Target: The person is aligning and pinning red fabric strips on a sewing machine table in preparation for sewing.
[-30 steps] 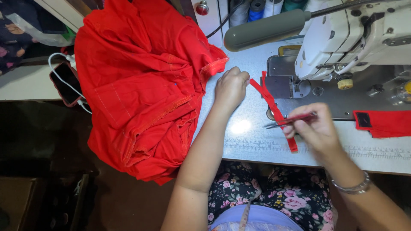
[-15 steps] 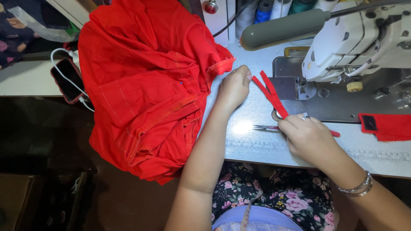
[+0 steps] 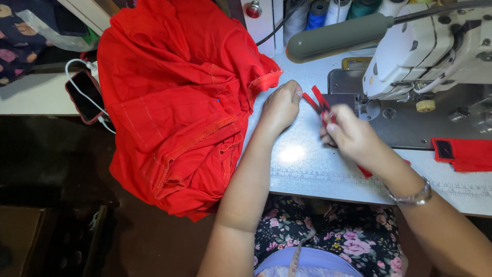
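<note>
A white work table (image 3: 307,169) is standing in the middle, and bright light is reflecting on its surface. A white sewing machine (image 3: 435,46) is sitting on it, with thread spools (image 3: 318,10) behind. The floor (image 3: 56,164) below is lying in deep shadow.

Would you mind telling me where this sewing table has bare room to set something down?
One free patch lies on the white table along its near edge, between the left hand and the right hand. It is crowded elsewhere: the red garment heaps over the left end, the sewing machine fills the back right, and a small red piece lies at the right.
</note>
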